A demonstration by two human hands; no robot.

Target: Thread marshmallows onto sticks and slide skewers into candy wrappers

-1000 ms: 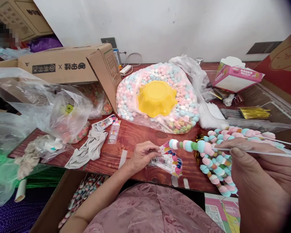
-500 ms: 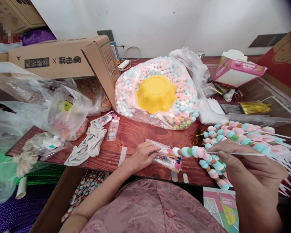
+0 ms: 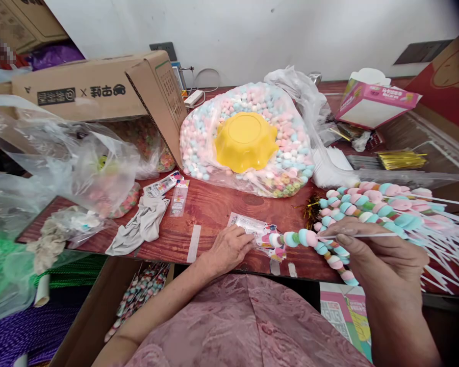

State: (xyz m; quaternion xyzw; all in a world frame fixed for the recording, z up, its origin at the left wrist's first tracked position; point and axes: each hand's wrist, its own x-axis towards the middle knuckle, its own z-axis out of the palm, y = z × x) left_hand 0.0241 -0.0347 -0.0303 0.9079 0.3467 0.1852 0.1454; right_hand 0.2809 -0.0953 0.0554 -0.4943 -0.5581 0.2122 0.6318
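My right hand (image 3: 378, 255) pinches the white stick of a marshmallow skewer (image 3: 296, 238), held level with its tip pointing left. Pink, blue, white and green pieces are threaded along it. My left hand (image 3: 233, 247) lies at the table's front edge, its curled fingers closed on a printed plastic sleeve (image 3: 270, 229). The skewer's tip is right at the sleeve; whether it is inside I cannot tell. Behind my right hand lies a pile of similar skewers (image 3: 382, 204), their white sticks fanning out to the right.
A clear bag of marshmallows (image 3: 290, 117) carries an upturned yellow bowl (image 3: 247, 140). To the left stand a cardboard box (image 3: 84, 89), a crumpled grey glove (image 3: 141, 227) and further sleeves (image 3: 179, 198). Gold ties (image 3: 401, 160) and a pink carton (image 3: 378, 104) sit at right.
My right hand and the skewer have shifted slightly left, bringing the tip over the sleeve. My left hand has turned flatter against the table. The whole view has moved a little.
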